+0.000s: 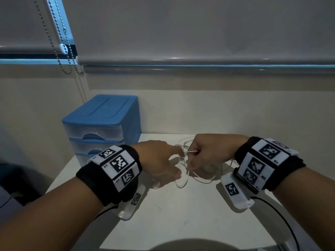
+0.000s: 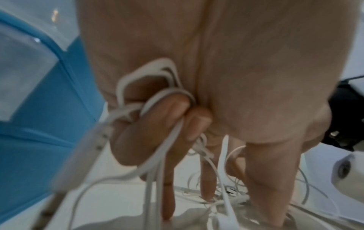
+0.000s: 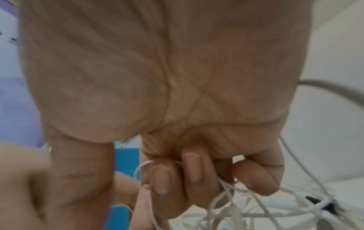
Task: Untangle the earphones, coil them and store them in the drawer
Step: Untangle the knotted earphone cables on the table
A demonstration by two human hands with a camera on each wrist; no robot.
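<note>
The blue drawer unit (image 1: 101, 127) at left-centre of the frame has its drawers closed. My left hand (image 1: 159, 160) and right hand (image 1: 208, 153) both grip the tangled earphones (image 1: 197, 171), trailing onto the counter (image 1: 181, 214) mid-frame.

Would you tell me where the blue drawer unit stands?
In the head view, the drawer unit stands at the table's back left corner, beyond the left hand.

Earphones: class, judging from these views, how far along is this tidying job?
Done: nothing finished. In hand: the left hand and right hand both grip the earphones, which are tangled over the table. Left: coiling, then storing in the drawer unit, all drawers shut.
</note>
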